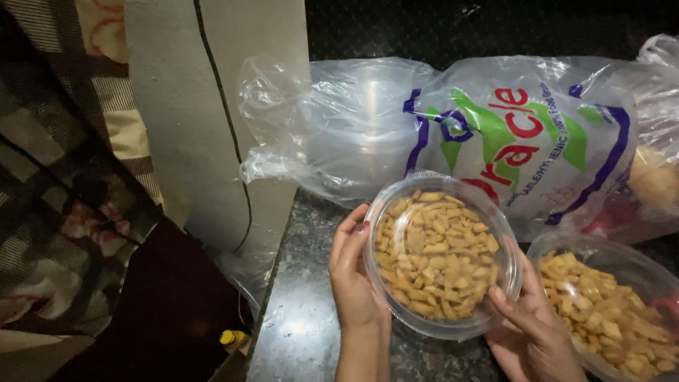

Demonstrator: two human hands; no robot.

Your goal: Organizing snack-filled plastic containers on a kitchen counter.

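Dark speckled bench [304, 332] by a pale wall: left hand [353, 279] and right hand [527, 329] grip a lidded clear tub [440, 256] of yellow snack pieces, apparently packed, while right of it an open bowl [615, 311] remains unlidded, printed bag [523, 134] behind.

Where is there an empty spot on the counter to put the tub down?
The bare patch of counter lies by its left edge, between the wall and the left hand. The right side is crowded: the right hand, the open tub of snacks and the printed plastic bag behind fill it.
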